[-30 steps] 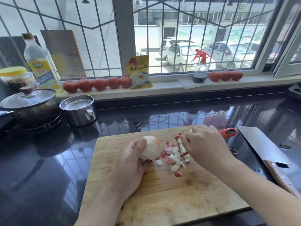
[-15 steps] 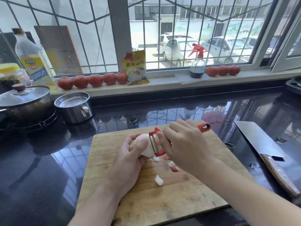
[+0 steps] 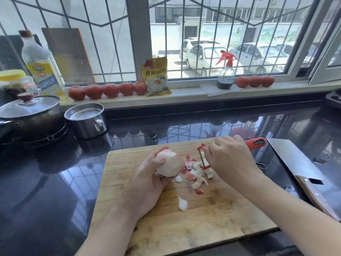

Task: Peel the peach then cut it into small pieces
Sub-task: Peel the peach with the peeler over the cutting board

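1. Head view: left hand clasps the pale, almost fully peeled round peach above the wooden cutting board.
2. Right hand, closed round the red-handled peeler, has pulled away from the fruit since half a second ago, over the pink-white peel scraps.
3. Judgement: peeling nearly done; steel cleaver untouched.
4. Legible: yellow pouch reads "食用碱面"; bottle label unreadable.
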`<action>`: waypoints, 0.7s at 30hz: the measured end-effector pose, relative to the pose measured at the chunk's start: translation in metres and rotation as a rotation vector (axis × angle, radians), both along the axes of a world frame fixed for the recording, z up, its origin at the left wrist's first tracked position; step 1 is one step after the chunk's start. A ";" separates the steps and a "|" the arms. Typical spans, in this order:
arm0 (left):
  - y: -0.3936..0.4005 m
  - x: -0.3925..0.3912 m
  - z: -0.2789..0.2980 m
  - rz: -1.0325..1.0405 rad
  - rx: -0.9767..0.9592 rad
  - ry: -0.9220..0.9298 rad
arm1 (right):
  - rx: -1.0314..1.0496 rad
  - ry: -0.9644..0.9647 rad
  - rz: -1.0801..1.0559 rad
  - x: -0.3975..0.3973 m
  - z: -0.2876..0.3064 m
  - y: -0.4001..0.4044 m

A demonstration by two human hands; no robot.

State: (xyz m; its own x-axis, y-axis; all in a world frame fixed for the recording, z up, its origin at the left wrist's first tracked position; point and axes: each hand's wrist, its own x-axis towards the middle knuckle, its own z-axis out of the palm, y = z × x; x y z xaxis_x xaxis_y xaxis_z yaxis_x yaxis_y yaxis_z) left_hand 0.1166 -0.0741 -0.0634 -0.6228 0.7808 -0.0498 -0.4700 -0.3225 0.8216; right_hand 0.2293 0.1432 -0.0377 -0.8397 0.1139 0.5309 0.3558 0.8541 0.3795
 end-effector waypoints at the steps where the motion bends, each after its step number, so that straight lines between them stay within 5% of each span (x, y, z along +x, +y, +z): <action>1: 0.001 0.000 0.000 -0.005 -0.002 -0.008 | 0.010 -0.035 0.007 0.000 0.001 -0.002; 8: 0.002 0.002 -0.001 0.014 -0.016 0.043 | -0.313 0.211 0.221 0.001 0.027 -0.030; 21: 0.001 0.007 0.003 0.046 0.022 0.058 | -0.259 0.189 0.170 -0.009 0.007 -0.029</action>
State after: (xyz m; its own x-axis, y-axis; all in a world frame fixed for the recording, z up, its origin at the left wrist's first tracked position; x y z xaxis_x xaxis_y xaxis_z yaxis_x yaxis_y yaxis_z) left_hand 0.1233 -0.0733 -0.0601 -0.6590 0.7521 0.0041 -0.4065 -0.3608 0.8394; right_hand 0.2203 0.1144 -0.0306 -0.7478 0.1328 0.6505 0.2440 0.9662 0.0833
